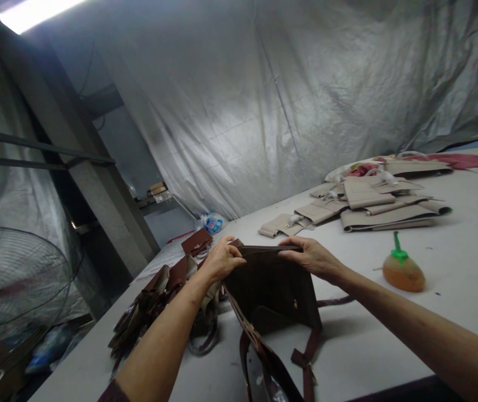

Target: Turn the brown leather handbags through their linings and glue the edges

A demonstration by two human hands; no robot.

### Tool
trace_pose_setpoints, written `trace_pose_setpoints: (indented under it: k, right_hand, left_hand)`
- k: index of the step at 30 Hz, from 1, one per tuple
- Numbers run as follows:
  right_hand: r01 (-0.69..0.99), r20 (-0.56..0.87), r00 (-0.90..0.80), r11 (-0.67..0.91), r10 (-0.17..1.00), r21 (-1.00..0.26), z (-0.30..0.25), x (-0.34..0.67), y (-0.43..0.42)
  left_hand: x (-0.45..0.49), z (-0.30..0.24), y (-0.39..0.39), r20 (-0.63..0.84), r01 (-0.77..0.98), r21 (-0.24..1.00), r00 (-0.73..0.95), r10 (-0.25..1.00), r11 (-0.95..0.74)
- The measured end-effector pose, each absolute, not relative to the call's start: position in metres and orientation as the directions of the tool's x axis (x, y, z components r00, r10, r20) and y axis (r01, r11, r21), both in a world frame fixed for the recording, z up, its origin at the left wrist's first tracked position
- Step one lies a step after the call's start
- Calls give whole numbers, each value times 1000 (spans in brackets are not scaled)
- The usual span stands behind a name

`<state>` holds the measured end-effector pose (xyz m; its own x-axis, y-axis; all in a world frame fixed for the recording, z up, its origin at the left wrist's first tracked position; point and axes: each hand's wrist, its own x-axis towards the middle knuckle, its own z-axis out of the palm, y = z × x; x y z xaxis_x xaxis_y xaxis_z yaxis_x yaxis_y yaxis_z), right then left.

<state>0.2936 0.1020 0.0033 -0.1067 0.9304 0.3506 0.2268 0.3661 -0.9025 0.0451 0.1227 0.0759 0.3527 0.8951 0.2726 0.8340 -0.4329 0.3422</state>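
A dark brown handbag (281, 285) stands gaping on the white table, its dark inside facing me. My left hand (224, 259) pinches the left end of its far top edge. At the right end of that same edge, my right hand (310, 257) grips between thumb and fingers. A brown strap with a buckle (306, 357) hangs from the bag's right side toward me. The near panel and a looped handle droop at the front. Just left of my left hand lies a heap of brown bags (172, 285).
Beige bag pieces (373, 201) are piled at the back right of the table (465, 268). An orange bottle with a green nozzle (403, 271) sits right of my right arm. A wire-caged fan (17, 279) stands at left. Plastic sheeting (297, 100) hangs behind.
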Motion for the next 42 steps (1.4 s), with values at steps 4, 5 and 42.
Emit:
trace_pose_setpoints:
  k: [4,5,42]
  right_hand:
    - [188,303,-109,319,947,-929,4,295,107]
    - [175,288,-113,304,951,-936,4,295,110]
    - [899,459,-271,393,846,-195,41,249,112]
  left_hand:
    - [38,75,130,307,757,363,453,837,-543]
    - [37,75,131,312,750,369,456,834,-549]
    - [50,75,107,361,903,340,134,923,-264]
